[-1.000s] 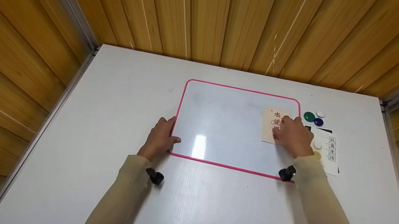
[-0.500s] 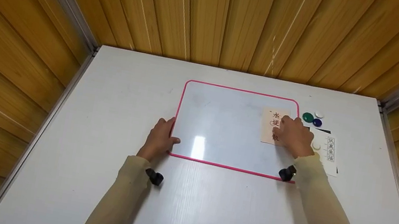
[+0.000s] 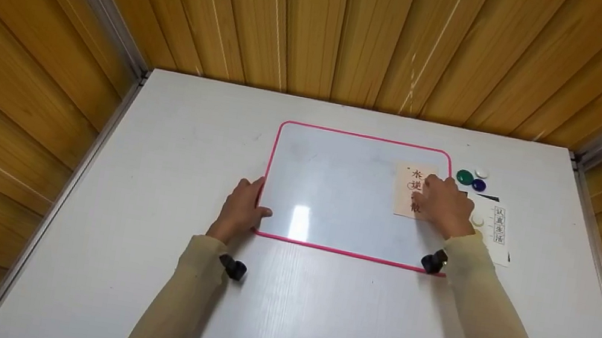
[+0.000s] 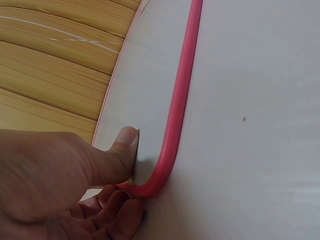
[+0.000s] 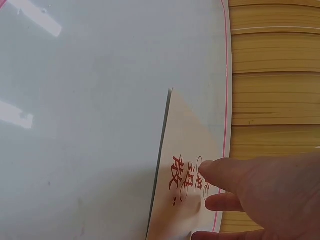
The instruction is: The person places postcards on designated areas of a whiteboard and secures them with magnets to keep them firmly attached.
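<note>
A whiteboard (image 3: 334, 190) with a pink rim lies on the white table. My left hand (image 3: 239, 208) grips its near left side, thumb (image 4: 125, 145) on the white face and fingers curled at the rim's underside in the left wrist view. On the board's right part is a pale pink card (image 3: 403, 195) with red Chinese characters. My right hand (image 3: 445, 205) presses on this card with thumb and fingertips spread apart, covering its right portion. The right wrist view shows the card (image 5: 175, 200) with a dark edge along its side, the thumb (image 5: 220, 170) over the printed characters.
Right of the board lie green (image 3: 465, 177), dark blue (image 3: 479, 185) and white (image 3: 482, 173) round magnets. Below them a white card (image 3: 498, 251) with boxed black characters overlaps a dark one, partly behind the right hand. Wood-patterned panels (image 3: 319, 25) wall the table's back and sides.
The head view has shifted very slightly. Both hands keep their places, the left at the whiteboard and the right on the pink card.
</note>
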The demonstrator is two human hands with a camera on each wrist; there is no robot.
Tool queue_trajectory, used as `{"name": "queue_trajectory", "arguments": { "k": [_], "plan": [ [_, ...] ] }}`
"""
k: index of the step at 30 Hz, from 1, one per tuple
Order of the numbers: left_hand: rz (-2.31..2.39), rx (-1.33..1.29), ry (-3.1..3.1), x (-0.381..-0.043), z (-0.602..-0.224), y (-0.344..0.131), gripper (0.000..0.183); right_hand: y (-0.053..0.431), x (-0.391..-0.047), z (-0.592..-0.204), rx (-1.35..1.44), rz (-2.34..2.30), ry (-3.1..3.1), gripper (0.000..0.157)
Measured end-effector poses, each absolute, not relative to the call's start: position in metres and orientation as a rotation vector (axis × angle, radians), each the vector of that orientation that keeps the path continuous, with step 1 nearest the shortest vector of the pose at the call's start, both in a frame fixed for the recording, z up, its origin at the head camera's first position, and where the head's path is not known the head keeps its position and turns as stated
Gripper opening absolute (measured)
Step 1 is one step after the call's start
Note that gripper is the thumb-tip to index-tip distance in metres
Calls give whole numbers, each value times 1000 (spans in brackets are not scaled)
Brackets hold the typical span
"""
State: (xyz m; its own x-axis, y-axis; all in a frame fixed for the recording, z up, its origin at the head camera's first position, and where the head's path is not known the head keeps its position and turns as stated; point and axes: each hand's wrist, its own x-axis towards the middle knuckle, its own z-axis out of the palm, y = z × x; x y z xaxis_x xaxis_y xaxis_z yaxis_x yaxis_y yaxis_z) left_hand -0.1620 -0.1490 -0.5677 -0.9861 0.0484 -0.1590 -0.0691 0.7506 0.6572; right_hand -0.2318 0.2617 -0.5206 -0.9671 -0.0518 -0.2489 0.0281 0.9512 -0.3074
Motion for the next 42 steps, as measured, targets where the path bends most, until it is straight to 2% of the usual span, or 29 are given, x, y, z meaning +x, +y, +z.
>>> {"name": "queue_trajectory", "arguments": {
  "k": [12, 24, 42],
  "plan": [
    [1059, -23, 2775, -163, -567, -149, 78, 263, -234, -520, 15, -457, 2880, 52],
    [1106, -41, 2774, -161, -570, -148, 76, 272, -235, -527, -13, -543, 3033, 44],
    [1058, -35, 2778, -162, -568, -148, 75, 296, -247, -540, -144, -706, 3120, 51]
  ]
}}
